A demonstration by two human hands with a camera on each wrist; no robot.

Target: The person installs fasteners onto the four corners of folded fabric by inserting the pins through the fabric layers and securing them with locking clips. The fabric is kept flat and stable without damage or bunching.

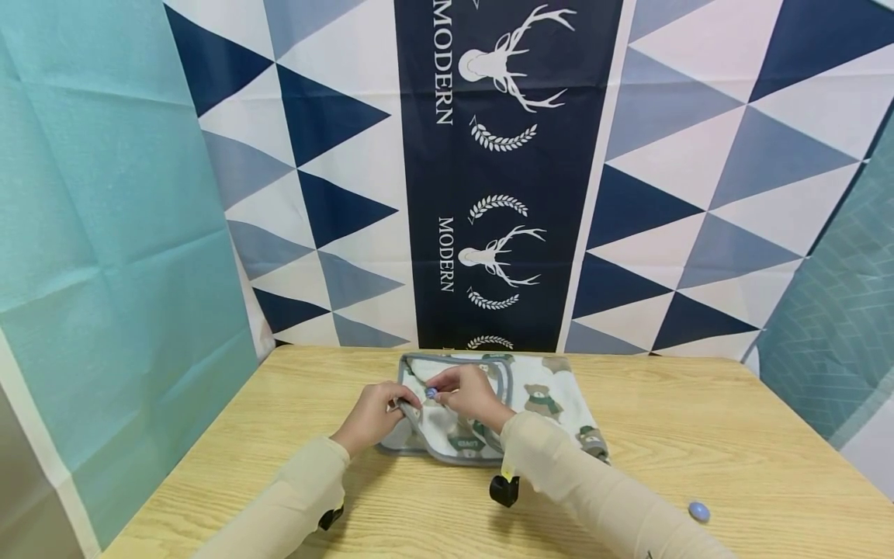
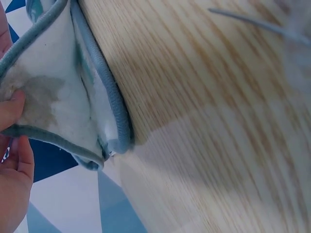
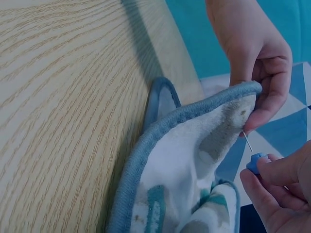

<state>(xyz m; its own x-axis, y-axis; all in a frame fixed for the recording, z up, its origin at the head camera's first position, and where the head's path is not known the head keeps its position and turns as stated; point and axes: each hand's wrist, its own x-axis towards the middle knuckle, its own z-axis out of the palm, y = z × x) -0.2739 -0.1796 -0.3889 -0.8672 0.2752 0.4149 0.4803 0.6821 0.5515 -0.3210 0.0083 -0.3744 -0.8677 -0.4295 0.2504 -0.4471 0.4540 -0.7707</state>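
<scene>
A folded white blanket (image 1: 559, 388) printed with bears and edged in grey-blue lies on the table. My left hand (image 1: 375, 413) pinches its raised edge between thumb and fingers; the left wrist view shows this trim (image 2: 43, 136) in the grip. Between thumb and fingertips, my right hand (image 1: 473, 396) holds a pin with a blue head (image 3: 255, 163). The pin's thin metal needle (image 3: 248, 142) points at the blanket corner by the left hand's fingertips. Whether the tip has entered the cloth I cannot tell. On the table to the right lies a small blue oval piece (image 1: 698, 511).
The wooden table (image 1: 649, 435) reaches back to a cloth backdrop (image 1: 342, 140) of triangles and deer heads. A teal cloth (image 1: 119, 233) hangs on the left side. Black wrist devices (image 1: 504, 491) hang beneath both forearms.
</scene>
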